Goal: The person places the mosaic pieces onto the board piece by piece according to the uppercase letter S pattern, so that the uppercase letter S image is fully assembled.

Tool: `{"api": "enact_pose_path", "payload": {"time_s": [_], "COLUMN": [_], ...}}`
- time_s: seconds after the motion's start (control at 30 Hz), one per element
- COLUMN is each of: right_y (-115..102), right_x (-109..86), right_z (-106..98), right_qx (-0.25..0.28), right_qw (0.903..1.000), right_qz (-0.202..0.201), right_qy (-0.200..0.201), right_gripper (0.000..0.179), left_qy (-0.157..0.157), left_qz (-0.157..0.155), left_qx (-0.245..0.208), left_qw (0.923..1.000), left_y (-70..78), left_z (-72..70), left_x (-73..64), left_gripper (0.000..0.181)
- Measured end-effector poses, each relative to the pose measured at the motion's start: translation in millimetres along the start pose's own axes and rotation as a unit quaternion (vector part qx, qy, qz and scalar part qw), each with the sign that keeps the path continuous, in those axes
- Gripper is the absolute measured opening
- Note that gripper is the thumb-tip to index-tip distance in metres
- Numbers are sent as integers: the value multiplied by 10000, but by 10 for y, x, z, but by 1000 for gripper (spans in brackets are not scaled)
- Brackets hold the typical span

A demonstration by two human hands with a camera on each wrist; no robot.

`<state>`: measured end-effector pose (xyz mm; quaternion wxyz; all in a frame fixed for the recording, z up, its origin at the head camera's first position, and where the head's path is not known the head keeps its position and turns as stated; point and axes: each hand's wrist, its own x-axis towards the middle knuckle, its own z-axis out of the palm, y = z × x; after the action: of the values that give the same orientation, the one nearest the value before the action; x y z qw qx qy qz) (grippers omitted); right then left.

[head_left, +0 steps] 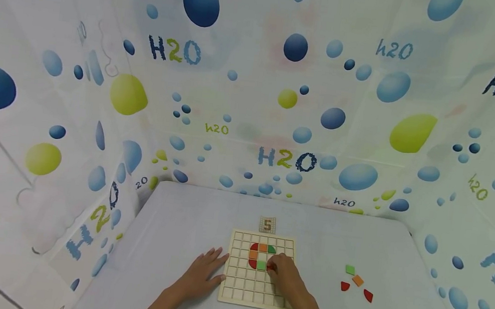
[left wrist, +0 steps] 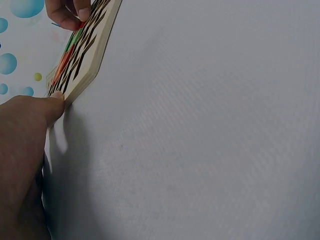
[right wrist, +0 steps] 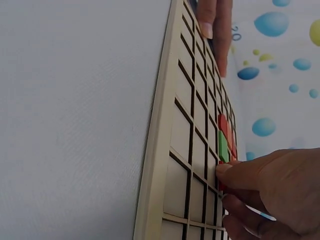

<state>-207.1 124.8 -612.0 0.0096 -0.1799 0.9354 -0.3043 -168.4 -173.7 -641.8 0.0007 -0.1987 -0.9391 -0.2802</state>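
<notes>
A wooden grid board (head_left: pixel 237 290) lies on the table in front of me. My right hand (head_left: pixel 287 278) reaches over its right half, thumb and fingers pinching a small red piece (right wrist: pixel 221 185) at a cell beside a green square (head_left: pixel 261 265). The hand hides most of that piece. Other flat pieces sit in the cells: a red quarter-round (head_left: pixel 254 246), an orange square (head_left: pixel 263 247), a dark green rounded piece (head_left: pixel 271 249), another orange square and another red piece. At the board's left edge my left hand (head_left: pixel 200 274) rests with extended fingers, its thumb (left wrist: pixel 56 98) touching the rim.
Right of the board lie loose pieces: a light green square (head_left: pixel 350 269), an orange square (head_left: pixel 357 280) and two red rounded ones (head_left: pixel 368 295). A small gridded card with an S-like figure (head_left: pixel 267 225) lies behind the board. A patterned curtain (head_left: pixel 244 99) surrounds the white table (head_left: pixel 176 227).
</notes>
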Motion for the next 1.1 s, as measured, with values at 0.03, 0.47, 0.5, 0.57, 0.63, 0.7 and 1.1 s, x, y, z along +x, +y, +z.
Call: {"api": "enact_pose_path", "payload": {"time_s": [0.03,0.47,0.5,0.57,0.63,0.7,1.1], "right_y": [5,90,111,163,225,309,1105], "right_x": [0,-58,-67,-91,-116,-144,-543], "right_z": [-2,-81,-98,-140,-200,-272,-1085], "right_qx": [-5,151,214,353,480,492,-404], "right_qw": [10000,9989,9986,9983,9983,9984,9865], "right_qz": [-18,-433,-462,-390,-148,192,1358], "right_qy": [-28,-128,-173,-264,-290,-206,820], "right_gripper": [9,9,9,9,8,8,22], "left_qy": [4,-215,-234,-225,-212,-204,-124], "left_qz": [12,-146,-159,-159,-164,-163,-71], "left_qx": [-19,-92,-124,-99,-56,-28,90], "left_qw": [10000,9996,9995,9996,9996,9997,9999], "left_y": [-9,54,55,45,32,28,67], "left_z": [4,-73,-70,-52,-27,-14,-53], "left_x": [-1,17,22,29,35,39,19], "left_gripper": [62,62,62,62,62,63,62]}}
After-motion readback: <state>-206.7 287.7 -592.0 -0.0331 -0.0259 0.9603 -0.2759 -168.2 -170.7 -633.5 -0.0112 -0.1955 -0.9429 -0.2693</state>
